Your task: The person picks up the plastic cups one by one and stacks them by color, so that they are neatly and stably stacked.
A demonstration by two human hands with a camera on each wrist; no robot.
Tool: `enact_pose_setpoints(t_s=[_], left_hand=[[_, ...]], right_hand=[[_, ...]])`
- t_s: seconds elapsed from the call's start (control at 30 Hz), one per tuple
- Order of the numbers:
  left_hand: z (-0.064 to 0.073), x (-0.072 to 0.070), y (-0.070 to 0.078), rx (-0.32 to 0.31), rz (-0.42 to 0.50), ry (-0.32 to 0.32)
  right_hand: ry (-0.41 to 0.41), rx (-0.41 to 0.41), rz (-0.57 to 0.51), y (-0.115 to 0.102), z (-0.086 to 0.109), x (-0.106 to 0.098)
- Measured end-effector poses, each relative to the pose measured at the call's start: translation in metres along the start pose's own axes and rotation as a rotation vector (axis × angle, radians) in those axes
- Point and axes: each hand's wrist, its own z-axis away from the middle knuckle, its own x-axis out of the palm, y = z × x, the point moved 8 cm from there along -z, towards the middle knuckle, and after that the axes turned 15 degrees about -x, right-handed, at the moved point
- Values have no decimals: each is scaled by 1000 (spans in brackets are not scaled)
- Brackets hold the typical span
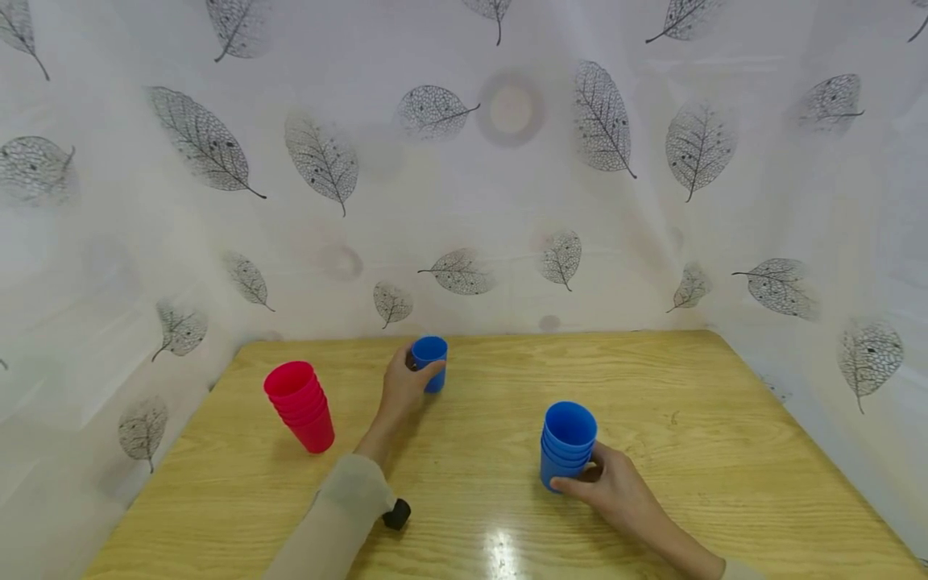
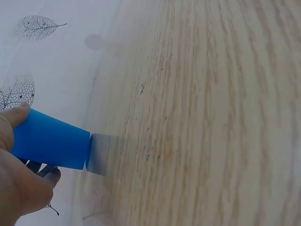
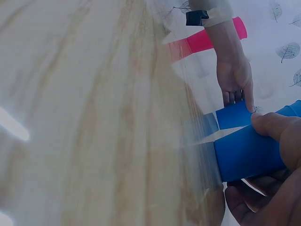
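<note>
Near the table's back edge, my left hand (image 1: pixel 404 385) grips a single blue cup (image 1: pixel 432 370), thumb on one side and fingers behind. In the left wrist view that cup (image 2: pixel 54 141) stands mouth up, its base at or very close to the tabletop. My right hand (image 1: pixel 616 487) holds a stack of several nested blue cups (image 1: pixel 564 451) at the right of centre, gripping low on the stack. The right wrist view shows the thumb and fingers of this hand (image 3: pixel 277 174) around the stack's lower cup (image 3: pixel 249 153). Both blue cup groups are upright.
A stack of several red cups (image 1: pixel 304 415) stands mouth up at the left of the wooden table (image 1: pixel 478 451), left of my left forearm. A white leaf-patterned sheet (image 1: pixel 464 201) hangs behind the table and along its sides. A black band piece (image 1: pixel 396 514) sits at my left wrist.
</note>
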Motion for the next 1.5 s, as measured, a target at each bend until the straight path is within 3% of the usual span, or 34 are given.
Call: enact_pose_setpoints(t_s=[0.8, 1.5], left_hand=[[43, -9, 13, 94, -24, -123], [75, 4, 39, 198, -11, -266]], right_hand=[[-12, -20, -6, 0, 0, 0], [-7, 6, -7, 1, 1, 1]])
